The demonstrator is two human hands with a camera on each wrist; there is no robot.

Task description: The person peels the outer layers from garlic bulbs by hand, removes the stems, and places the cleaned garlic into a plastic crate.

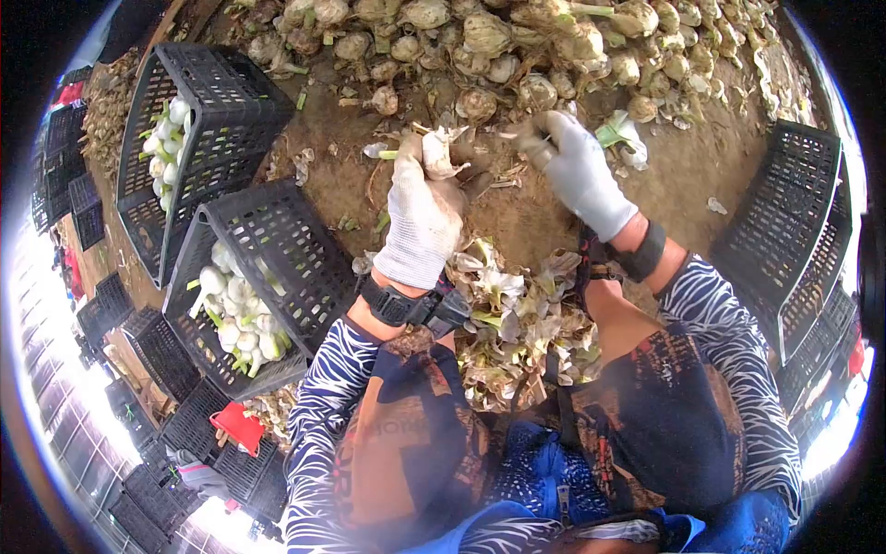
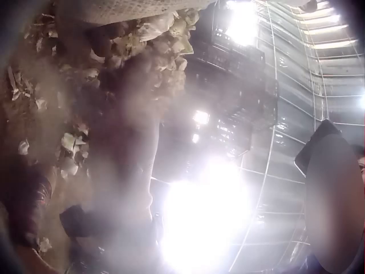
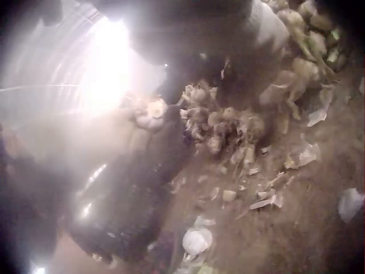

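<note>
In the head view my gloved left hand (image 1: 417, 226) grips a garlic bulb (image 1: 441, 155) with loose, papery skin, thumb along its side. A short green stem end pokes out left of the thumb. To the right, apart from the bulb, my gloved right hand (image 1: 580, 175) has its fingers curled, pinching a thin pale strip of garlic skin (image 1: 507, 136) at the tips. The left wrist view shows only the edge of the left glove (image 2: 131, 10). In the right wrist view the glove (image 3: 268, 25) is blurred at the top.
A heap of unpeeled garlic (image 1: 489, 37) lies ahead. Two tilted black crates (image 1: 295, 240) on the left hold trimmed white bulbs (image 1: 242, 309). More black crates (image 1: 784, 222) stand on the right. Peeled skins (image 1: 517, 342) pile up between my legs.
</note>
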